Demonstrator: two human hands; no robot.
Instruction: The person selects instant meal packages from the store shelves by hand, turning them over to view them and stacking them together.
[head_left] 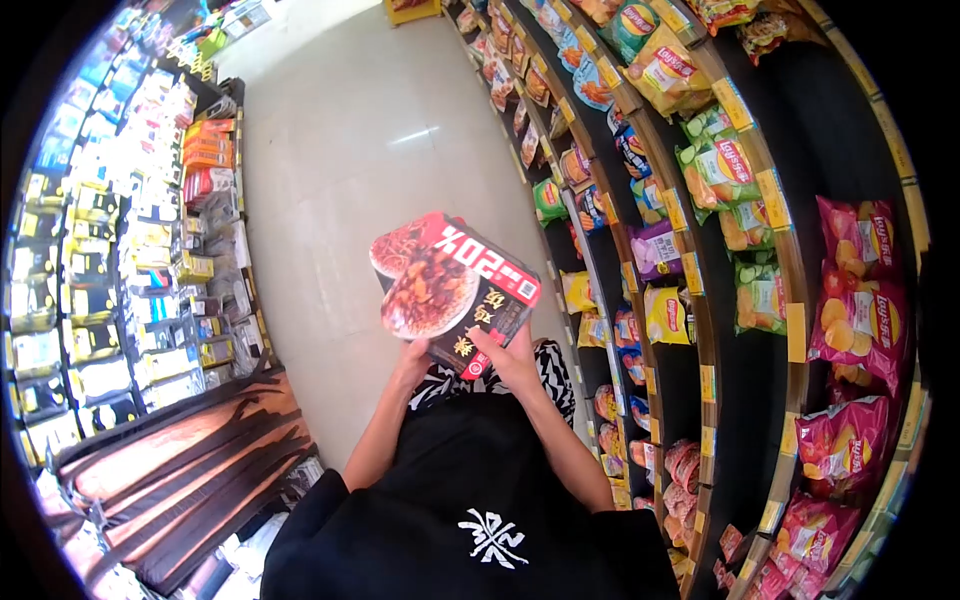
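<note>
A red and black food box (455, 290) with a picture of a meal and "20%" printed on it is held tilted in front of my body. My left hand (412, 362) grips its lower left edge. My right hand (510, 358) holds the lower right side, with the thumb lying over the printed face. The fingers beneath the box are hidden.
Shelves (790, 230) of chip bags, among them a pink bag (845, 440), rise close on the right. A brightly lit rack (100, 290) of small packages stands on the left. Pale floor (350, 130) runs ahead between them.
</note>
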